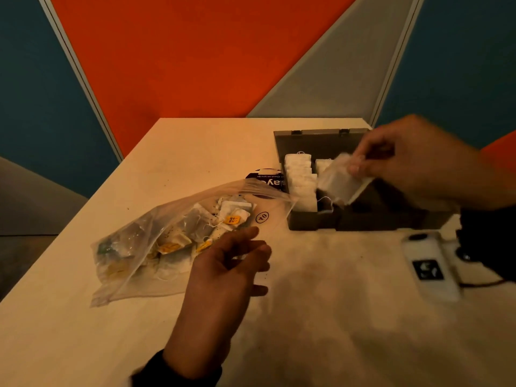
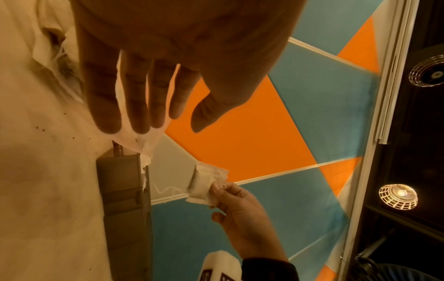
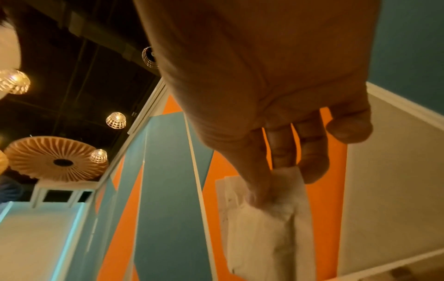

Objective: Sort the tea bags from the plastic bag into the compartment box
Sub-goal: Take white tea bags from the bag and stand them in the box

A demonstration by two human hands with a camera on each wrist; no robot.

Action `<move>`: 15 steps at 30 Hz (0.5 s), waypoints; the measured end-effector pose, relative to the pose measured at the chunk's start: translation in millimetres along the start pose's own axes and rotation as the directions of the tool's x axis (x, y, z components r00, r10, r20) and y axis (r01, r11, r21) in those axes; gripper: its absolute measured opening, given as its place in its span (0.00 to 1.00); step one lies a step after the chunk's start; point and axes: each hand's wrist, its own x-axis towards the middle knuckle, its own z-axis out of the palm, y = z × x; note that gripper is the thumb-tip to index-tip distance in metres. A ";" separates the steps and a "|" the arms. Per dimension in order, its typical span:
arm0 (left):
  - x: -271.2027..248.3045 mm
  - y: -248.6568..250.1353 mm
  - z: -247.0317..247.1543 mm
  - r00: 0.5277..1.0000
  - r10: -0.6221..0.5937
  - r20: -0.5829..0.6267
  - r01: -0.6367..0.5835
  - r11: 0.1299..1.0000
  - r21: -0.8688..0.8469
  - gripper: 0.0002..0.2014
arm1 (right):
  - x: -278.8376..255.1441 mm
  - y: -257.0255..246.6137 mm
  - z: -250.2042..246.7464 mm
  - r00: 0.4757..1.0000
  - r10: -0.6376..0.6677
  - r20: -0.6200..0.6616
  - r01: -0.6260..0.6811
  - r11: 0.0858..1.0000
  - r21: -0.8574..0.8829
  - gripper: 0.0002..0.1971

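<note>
A clear plastic bag (image 1: 156, 247) with several tea bags, some with yellow tags, lies on the table's left half. My left hand (image 1: 237, 258) hovers at the bag's near right edge, fingers loosely spread and holding nothing; in the left wrist view its fingers (image 2: 134, 98) are straight. A dark compartment box (image 1: 349, 216) stands open at the right, its left compartment filled with a row of white tea bags (image 1: 300, 180). My right hand (image 1: 363, 166) pinches a white tea bag (image 1: 337, 180) (image 3: 261, 228) (image 2: 204, 184) just above the box's middle compartment, its string dangling.
A dark round label with white lettering (image 1: 268, 180) lies between bag and box. A small "04" sticker (image 1: 262, 217) is on the pale table (image 1: 321, 317). A white device with a black marker (image 1: 430, 269) sits at the near right. Coloured wall panels stand behind.
</note>
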 end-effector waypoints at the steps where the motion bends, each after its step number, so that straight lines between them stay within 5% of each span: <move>1: 1.2 0.4 -1.0 1.000 0.004 -0.021 -0.004 1.000 -0.009 0.13 | 9.9 4.9 -6.9 1.000 0.010 -0.025 -0.010 1.000 -0.002 0.05; 7: 7.4 1.2 -5.5 0.998 -0.001 -0.056 -0.001 0.999 -0.041 0.13 | 64.7 39.4 -17.0 1.000 0.010 0.005 -0.009 0.985 -0.172 0.03; 15: 17.5 3.1 -16.2 0.997 -0.005 -0.072 -0.001 0.997 -0.074 0.14 | 99.4 79.9 24.8 0.940 0.096 0.328 0.031 0.932 -0.361 0.06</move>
